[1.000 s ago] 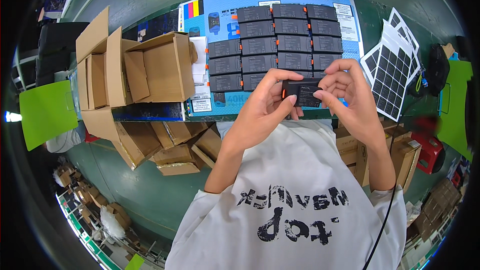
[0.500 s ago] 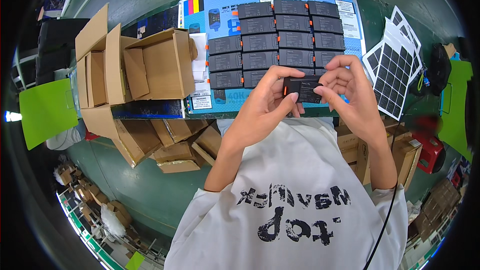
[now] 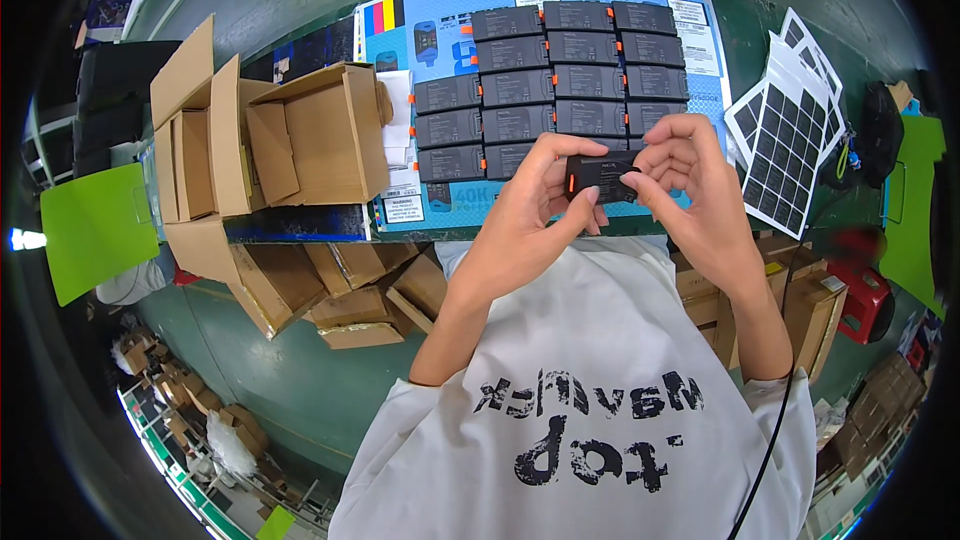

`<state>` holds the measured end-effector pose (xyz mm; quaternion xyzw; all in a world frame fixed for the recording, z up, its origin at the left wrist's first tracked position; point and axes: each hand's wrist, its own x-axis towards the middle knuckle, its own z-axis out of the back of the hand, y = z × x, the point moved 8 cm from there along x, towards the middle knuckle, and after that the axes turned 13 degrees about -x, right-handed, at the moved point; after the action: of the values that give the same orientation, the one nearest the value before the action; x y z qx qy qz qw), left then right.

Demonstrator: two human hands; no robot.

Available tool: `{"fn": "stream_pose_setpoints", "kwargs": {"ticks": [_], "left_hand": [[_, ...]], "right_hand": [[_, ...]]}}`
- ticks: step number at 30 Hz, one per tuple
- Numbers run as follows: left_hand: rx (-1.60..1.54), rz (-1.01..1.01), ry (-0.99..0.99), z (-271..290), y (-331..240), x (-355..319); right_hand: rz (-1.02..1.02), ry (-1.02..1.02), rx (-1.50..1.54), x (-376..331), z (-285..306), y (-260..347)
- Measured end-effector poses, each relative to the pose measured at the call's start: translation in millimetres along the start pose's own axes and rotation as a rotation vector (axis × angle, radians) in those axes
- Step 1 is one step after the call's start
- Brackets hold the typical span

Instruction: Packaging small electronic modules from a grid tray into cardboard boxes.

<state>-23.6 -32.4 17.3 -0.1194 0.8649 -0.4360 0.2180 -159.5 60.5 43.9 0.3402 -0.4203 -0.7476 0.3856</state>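
Note:
A small black box-shaped device (image 3: 604, 178) with pale print and an orange tab is held up between both hands over the near edge of the table. My left hand (image 3: 535, 210) grips its left end, thumb on the front face and fingers around the top and behind. On the right end, my right hand (image 3: 693, 185) pinches it with the thumb and bent fingers. Just beyond lie rows of similar black devices (image 3: 584, 46), most with an orange tab on the left side. My hands partly cover the nearest row.
The rows rest on a blue printed sheet (image 3: 440, 0) on a green table. To the left stand open cardboard boxes (image 3: 335, 135), with white papers (image 3: 397, 110) beside them. White sheets with dark squares (image 3: 780, 155) lie at the right. More cartons (image 3: 350, 315) sit below the table's edge.
Both hands keep hold of the device, which has shifted very slightly. My right thumb has moved a little left along its face. The rows on the table look unchanged.

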Motion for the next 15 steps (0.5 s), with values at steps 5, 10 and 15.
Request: {"fn": "stream_pose_setpoints", "kwargs": {"ticks": [5,10,15], "left_hand": [[0.09,-0.077,-0.099,-1.3,9.5,3.8],[0.035,-0.192,-0.128,-1.6,-7.5,-5.3],[-0.149,-0.12,-0.105,-12.5,-6.8,-3.2]], "right_hand": [[-0.008,-0.061,-0.164,-8.7,-2.8,3.3],[0.01,-0.435,-0.79,-18.7,27.5,27.1],[-0.096,-0.093,0.156,-4.1,8.2,-10.6]]}}
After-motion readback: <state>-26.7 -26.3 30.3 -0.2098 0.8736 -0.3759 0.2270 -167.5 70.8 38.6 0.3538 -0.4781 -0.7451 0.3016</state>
